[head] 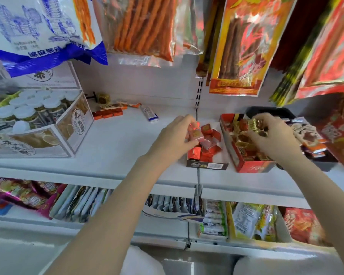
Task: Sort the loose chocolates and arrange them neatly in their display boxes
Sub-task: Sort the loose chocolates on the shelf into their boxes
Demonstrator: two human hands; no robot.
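Note:
Two open display boxes stand on the white shelf (115, 155). The dark-fronted box (207, 165) holds red-wrapped square chocolates (209, 139), and my left hand (177, 135) grips a few of these red chocolates over its back left corner. To its right the red box (252, 167) holds gold-wrapped chocolates (244, 143). My right hand (272, 133) pinches gold chocolates (256, 124) above it. More loose red chocolates (107, 113) and a gold one (103, 99) lie at the back of the shelf on the left.
A large carton of white-capped jars (34, 124) fills the shelf's left. A small white-blue packet (150, 114) lies at the back. A dark tray of snack packets (310, 139) sits right of the red box. Snack bags hang overhead (143, 26); another stocked shelf (216, 217) runs below.

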